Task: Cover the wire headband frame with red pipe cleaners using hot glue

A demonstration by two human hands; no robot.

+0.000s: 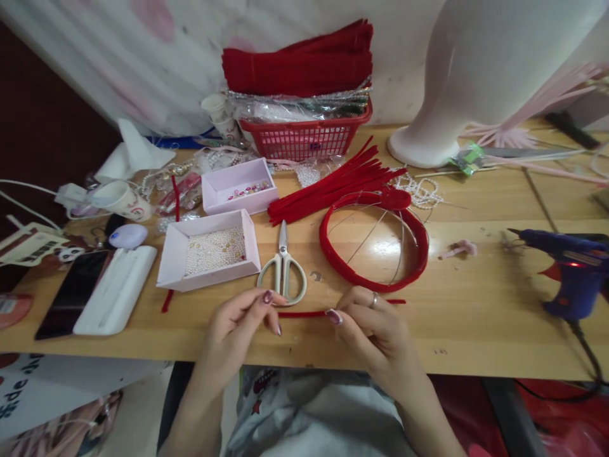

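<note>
My left hand (240, 324) is closed, thumb against index finger, near the scissors' handles; what it pinches is too small to make out. To its right, my right hand (375, 327) has curled fingers with the thumb pressed in, and any held item is hidden. A red fuzzy stem (302, 314) runs between the hands, passes behind the right one and shows again beyond it. Whether the right fingers grip it is unclear. White-handled scissors (284, 254) lie behind. A red fuzzy hoop (328, 254) with thin wires rests behind my right hand.
Two white boxes hold beads (209, 279) and gems (209, 197). Loose red stems (328, 187) lie before a red basket (304, 141). At right are a blue glue gun (571, 266) with a cord and a white mannequin stand (423, 139). A phone (71, 292) lies left.
</note>
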